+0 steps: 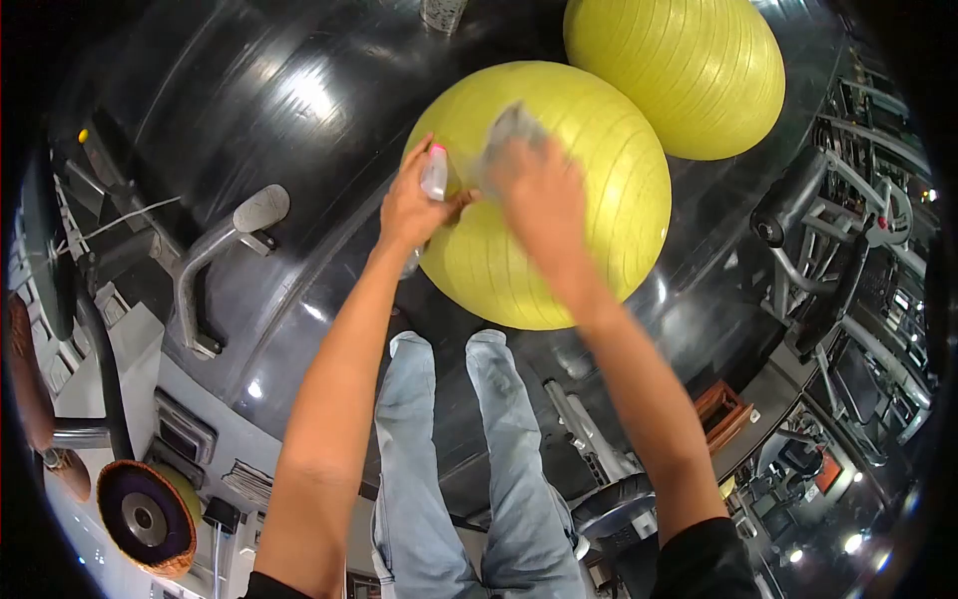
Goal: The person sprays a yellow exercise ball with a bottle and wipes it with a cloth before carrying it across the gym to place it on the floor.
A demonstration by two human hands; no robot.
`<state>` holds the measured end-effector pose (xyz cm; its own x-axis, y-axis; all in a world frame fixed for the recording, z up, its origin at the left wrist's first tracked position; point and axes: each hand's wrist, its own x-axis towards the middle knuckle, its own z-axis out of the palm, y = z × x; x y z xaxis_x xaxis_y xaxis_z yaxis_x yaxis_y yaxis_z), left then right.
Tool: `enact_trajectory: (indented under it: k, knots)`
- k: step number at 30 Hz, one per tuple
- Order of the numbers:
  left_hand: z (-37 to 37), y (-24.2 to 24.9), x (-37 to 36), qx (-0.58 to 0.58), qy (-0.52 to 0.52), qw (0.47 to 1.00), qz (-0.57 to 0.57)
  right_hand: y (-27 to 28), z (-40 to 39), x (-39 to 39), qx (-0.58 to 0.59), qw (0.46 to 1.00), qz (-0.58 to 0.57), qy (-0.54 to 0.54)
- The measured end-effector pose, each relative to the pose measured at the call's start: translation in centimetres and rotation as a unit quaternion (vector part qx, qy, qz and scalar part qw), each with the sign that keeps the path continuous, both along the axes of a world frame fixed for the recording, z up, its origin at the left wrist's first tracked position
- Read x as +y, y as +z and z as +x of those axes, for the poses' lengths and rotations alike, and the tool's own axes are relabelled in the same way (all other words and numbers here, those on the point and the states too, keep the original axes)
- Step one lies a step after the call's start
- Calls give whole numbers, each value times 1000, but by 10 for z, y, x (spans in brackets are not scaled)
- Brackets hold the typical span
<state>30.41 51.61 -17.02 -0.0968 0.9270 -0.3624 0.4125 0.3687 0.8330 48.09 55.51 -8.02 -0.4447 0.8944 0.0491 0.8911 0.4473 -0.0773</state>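
Observation:
A large yellow-green exercise ball (pixel 619 215) with ridged rings rests on the floor in front of my feet. My left hand (pixel 411 208) is wrapped round a clear spray bottle (pixel 434 175) with a pink part at its top, at the ball's left side. My right hand (pixel 539 190), smeared by motion, holds a grey cloth (pixel 511 130) against the ball's upper middle. Part of the bottle is hidden behind my left hand.
A second yellow exercise ball (pixel 684 70) sits behind the first, at the upper right. Gym machines stand on the right (pixel 828 230), and a padded metal frame (pixel 220 250) is on the left. The floor (pixel 289 160) is dark and shiny.

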Motion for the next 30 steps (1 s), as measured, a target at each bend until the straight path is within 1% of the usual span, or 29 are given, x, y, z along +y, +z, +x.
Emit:
enact_trajectory:
  k: [1,2,3,5,6,8,9,11,12,13,15,16,18,19,21,22,23,24,25,27,29,30]
  knots:
    - [-1,-4,1,-1,6,1000,13,1,7,-37,-5,995,20,97]
    - [0,2,6,33,6,999,-6,-2,17,-71,21,995,-6,100]
    - [0,5,7,33,6,999,-7,-3,26,-100,49,993,-32,104]
    - [1,8,0,24,-20,999,-44,9,48,-145,69,995,-68,34]
    - [-4,3,0,24,-24,998,-44,13,58,-159,69,995,-68,31]
    - [-12,-17,4,26,51,984,-170,19,81,-180,91,990,-109,11]
    - [-6,-19,2,22,51,984,-167,18,94,-191,87,990,-107,11]
    - [8,-24,-11,77,-63,993,-69,11,119,-220,104,983,-151,-17]
    - [18,-24,-15,78,-66,995,-23,8,124,-227,105,985,-131,-31]
    - [23,-25,-18,79,-71,994,-21,7,127,-234,106,985,-129,-36]
    - [37,-22,-21,-28,2,989,-148,5,128,-245,115,982,-107,-100]
    - [40,-24,-19,-27,-3,989,-145,5,124,-249,115,982,-104,-105]
    - [44,-28,-12,-12,43,987,-156,2,112,-257,146,970,-120,-150]
    - [46,-15,-4,-9,39,988,-153,-3,112,-266,150,970,-117,-154]
    - [48,4,11,-25,73,978,-196,-16,111,-285,171,940,-237,-179]
    - [49,5,16,-21,71,978,-193,-18,114,-291,193,924,-251,-215]
    - [51,7,22,-37,106,978,-177,-21,122,-294,196,924,-250,-215]
    - [53,8,25,-53,141,975,-161,-15,127,-287,249,913,-194,-260]
    - [54,10,25,-52,140,976,-160,-7,133,-277,299,894,-137,-303]
    - [53,14,27,-69,136,975,-159,19,145,-225,404,835,-53,-370]
    - [49,16,19,-74,128,976,-160,39,176,-168,427,837,35,-341]
    - [46,12,11,-93,132,971,-179,43,196,-142,390,847,26,-361]
